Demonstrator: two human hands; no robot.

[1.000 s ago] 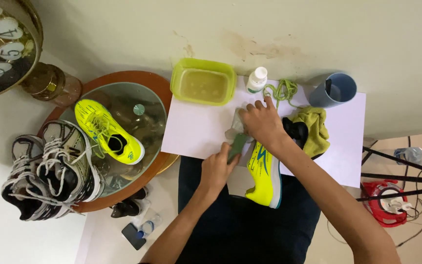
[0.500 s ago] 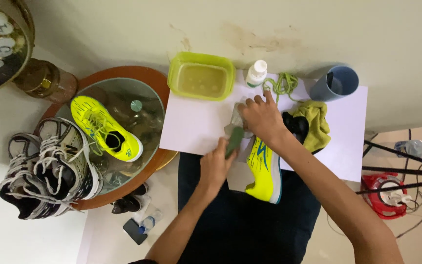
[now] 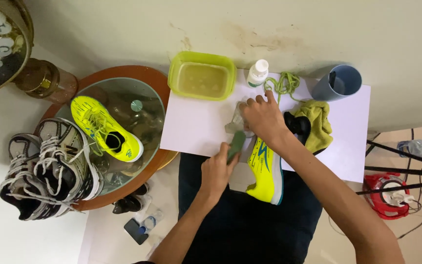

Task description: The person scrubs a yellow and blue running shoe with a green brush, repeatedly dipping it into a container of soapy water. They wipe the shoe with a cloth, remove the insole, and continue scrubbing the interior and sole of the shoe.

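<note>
L hand [image 3: 217, 172] fingers clamped on green brush [image 3: 236, 143]; R hand [image 3: 263, 117] fingers wrapped over neon shoe [image 3: 265, 166] toe. Shoe prob. light, flexible, maybe slick; hold by sole.

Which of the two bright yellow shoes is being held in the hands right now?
The yellow shoe on the white sheet, gripped by the right hand while the left hand holds a green brush to it. The other yellow shoe lies untouched on the round glass table.

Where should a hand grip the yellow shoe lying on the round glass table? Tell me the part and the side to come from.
Probably the heel collar of the yellow shoe on the table. Its dark opening faces up at the lower-right end, free of the laces, so fingers can hook in from above. Come from the right: the grey and white trainers crowd its left.
</note>
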